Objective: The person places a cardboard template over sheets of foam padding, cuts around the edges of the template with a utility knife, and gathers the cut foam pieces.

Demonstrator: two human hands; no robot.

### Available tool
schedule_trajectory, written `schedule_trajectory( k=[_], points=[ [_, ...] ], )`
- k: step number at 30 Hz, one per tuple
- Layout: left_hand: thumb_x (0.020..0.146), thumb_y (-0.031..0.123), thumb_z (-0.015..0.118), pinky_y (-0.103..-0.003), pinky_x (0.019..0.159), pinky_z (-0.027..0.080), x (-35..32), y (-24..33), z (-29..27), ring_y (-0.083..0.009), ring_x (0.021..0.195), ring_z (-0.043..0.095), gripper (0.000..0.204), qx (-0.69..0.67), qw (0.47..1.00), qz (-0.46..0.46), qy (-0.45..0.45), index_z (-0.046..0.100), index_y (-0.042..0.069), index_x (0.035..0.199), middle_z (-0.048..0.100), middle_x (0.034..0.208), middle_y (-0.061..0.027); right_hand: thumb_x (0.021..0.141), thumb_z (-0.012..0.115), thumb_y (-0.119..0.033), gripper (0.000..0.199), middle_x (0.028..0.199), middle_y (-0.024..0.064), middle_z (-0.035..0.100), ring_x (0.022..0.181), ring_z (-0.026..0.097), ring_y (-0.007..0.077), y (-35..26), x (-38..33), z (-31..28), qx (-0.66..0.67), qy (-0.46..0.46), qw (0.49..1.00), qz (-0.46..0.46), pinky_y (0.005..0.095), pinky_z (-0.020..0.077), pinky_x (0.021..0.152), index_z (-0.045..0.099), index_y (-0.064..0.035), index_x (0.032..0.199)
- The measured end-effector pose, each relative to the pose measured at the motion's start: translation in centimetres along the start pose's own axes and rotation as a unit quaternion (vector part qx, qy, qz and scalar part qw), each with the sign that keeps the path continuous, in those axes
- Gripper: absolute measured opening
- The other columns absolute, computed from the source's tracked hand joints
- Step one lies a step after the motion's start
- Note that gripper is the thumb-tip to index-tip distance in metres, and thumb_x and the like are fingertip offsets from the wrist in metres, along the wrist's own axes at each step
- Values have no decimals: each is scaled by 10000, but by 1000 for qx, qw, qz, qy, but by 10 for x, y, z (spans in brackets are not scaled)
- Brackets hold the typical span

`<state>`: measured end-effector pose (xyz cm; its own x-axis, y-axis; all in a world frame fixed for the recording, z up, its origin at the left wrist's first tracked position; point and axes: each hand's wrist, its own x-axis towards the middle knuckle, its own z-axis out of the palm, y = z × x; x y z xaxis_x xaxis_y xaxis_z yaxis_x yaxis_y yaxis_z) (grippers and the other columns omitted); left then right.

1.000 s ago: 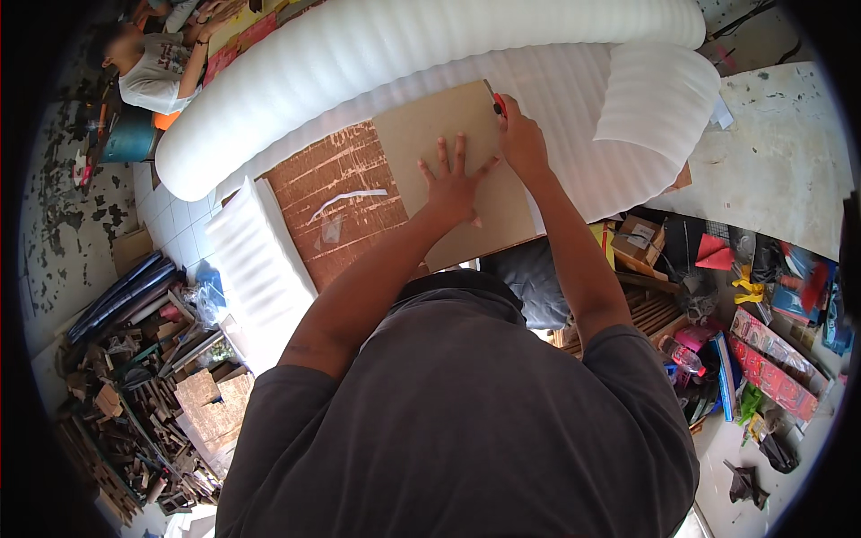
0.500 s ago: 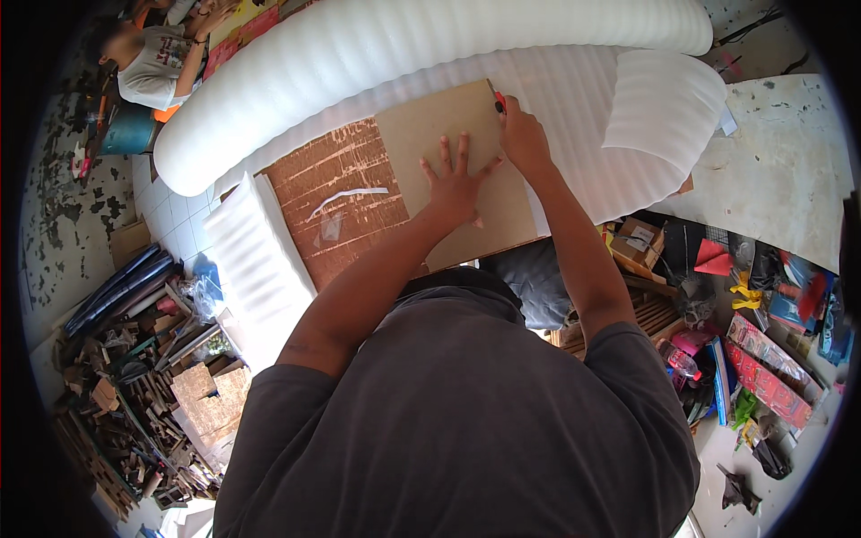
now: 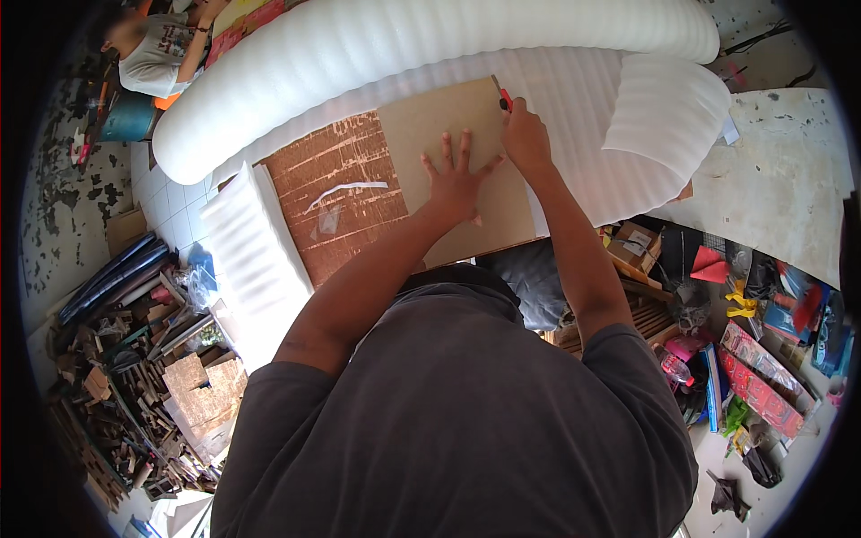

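My left hand (image 3: pixel 455 184) lies flat with fingers spread on a tan board (image 3: pixel 421 121), pressing it down. In my right hand (image 3: pixel 526 134) is a red and black utility knife (image 3: pixel 507 99). Its blade points away from me, at the far right corner of the board, over a sheet of white foam (image 3: pixel 574 117). Left of the board shows a scored brown work surface (image 3: pixel 332 161), with a thin white strip (image 3: pixel 350 189) and a scrap of clear plastic (image 3: pixel 329 221) on it.
A thick roll of white foam (image 3: pixel 404 40) runs along the far side. Another foam piece (image 3: pixel 256 242) hangs at the left edge. Wood scraps (image 3: pixel 134 386) heap at lower left, mixed clutter (image 3: pixel 717 350) at right. A person (image 3: pixel 161 58) sits at far left.
Both hands stay nearly in place, the left spread on the board and the right on the knife. My view has shifted slightly. The person at far left has moved an arm.
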<state>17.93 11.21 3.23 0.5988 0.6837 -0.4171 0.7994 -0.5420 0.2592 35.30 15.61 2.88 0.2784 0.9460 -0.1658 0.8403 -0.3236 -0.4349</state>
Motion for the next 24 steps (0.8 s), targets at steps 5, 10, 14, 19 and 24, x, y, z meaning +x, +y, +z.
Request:
schedule_trajectory(
  k=[5, 10, 14, 19, 24],
  points=[
    [448, 414, 1009, -873, 1040, 202, 0, 0, 1, -568, 1540, -60, 1357, 3, 1000, 5, 12, 281, 515, 1589, -97, 1717, -212, 1048, 513, -245, 248, 860, 279, 703, 833, 708, 468, 4, -1, 1, 15, 29, 999, -13, 553, 569, 747, 492, 0, 1081],
    [448, 415, 1008, -873, 1036, 210, 0, 0, 0, -568, 1540, -51, 1358, 11, 1000, 2, 8, 280, 519, 1589, -96, 1717, -212, 1045, 517, -246, 251, 865, 279, 705, 845, 711, 467, 8, 1, 4, 3, 29, 999, -30, 552, 572, 745, 489, 0, 1088],
    [459, 424, 1004, -873, 1039, 208, -1, 2, -1, -569, 1539, -48, 1350, 14, 1000, -1, 5, 273, 523, 1589, -94, 1718, -212, 1042, 525, -250, 262, 889, 280, 711, 870, 717, 465, 6, 0, 4, -9, 11, 1000, -21, 550, 577, 761, 490, 3, 1099],
    [464, 433, 1002, -871, 1044, 205, 0, 1, -1, -570, 1539, -49, 1356, 15, 1000, -4, 0, 256, 528, 1592, -96, 1716, -217, 1037, 520, -233, 261, 935, 285, 714, 913, 720, 460, 0, 6, 4, -11, -17, 1000, 3, 547, 580, 794, 492, 10, 1126],
    [464, 436, 1004, -872, 1046, 198, 0, 1, -1, -568, 1539, -58, 1364, 15, 1000, -1, -1, 247, 525, 1595, -106, 1715, -219, 1030, 503, -203, 250, 982, 302, 711, 963, 714, 464, 0, 12, 3, -28, -27, 999, 4, 545, 576, 825, 496, 21, 1142]
  ],
)
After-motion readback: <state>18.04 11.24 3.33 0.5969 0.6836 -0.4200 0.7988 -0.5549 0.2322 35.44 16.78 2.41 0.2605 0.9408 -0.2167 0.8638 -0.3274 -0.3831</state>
